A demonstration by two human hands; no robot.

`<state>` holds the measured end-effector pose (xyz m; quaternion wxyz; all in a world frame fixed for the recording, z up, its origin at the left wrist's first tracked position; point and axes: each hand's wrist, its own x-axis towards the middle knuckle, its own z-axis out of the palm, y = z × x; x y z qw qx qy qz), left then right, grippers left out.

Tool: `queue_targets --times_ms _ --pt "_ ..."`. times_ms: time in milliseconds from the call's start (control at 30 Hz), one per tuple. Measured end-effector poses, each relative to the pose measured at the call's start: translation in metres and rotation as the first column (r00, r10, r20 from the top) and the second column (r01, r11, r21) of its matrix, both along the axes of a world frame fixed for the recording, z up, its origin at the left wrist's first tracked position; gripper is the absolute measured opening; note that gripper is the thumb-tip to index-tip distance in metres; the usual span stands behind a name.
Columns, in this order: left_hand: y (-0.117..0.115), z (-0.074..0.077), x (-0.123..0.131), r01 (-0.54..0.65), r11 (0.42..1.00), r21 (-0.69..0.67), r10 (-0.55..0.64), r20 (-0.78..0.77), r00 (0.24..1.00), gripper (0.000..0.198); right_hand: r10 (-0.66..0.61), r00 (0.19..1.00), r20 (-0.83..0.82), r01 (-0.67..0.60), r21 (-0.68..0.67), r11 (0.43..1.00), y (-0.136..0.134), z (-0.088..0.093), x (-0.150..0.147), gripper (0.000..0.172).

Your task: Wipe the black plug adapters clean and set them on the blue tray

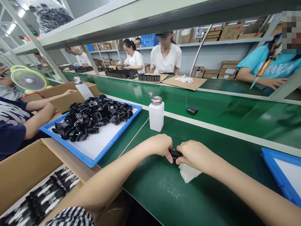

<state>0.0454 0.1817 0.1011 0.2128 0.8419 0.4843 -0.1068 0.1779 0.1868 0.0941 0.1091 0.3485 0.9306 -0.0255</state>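
Green surface (164,201), one cardboard box (25,169) nearest left hand (160,147), one blue tray (70,138) beyond it holding many black plugs (91,117), second blue tray (282,175) right of right hand (194,155), one white dispenser bottle (156,113) ahead, one white cloth (189,173) under right hand, both hands pinching one black plug (175,153) between them

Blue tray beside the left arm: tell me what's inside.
The blue tray holds a heap of black plastic plug parts on its white base; the base under the heap, and any lower pieces, are covered.
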Motion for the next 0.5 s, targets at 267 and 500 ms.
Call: queue_targets --times_ms 267,500 --pt "-0.009 0.007 0.006 -0.142 0.989 0.039 0.144 -0.067 0.987 0.023 -0.062 0.991 -0.12 0.031 -0.247 0.968 0.007 0.0 -0.002 0.015" --pt "-0.017 -0.011 0.006 -0.174 0.981 0.09 0.165 0.103 0.981 0.049 -0.392 0.886 -0.249 0.386 -0.075 0.92 0.111 -0.004 0.02 0.04"
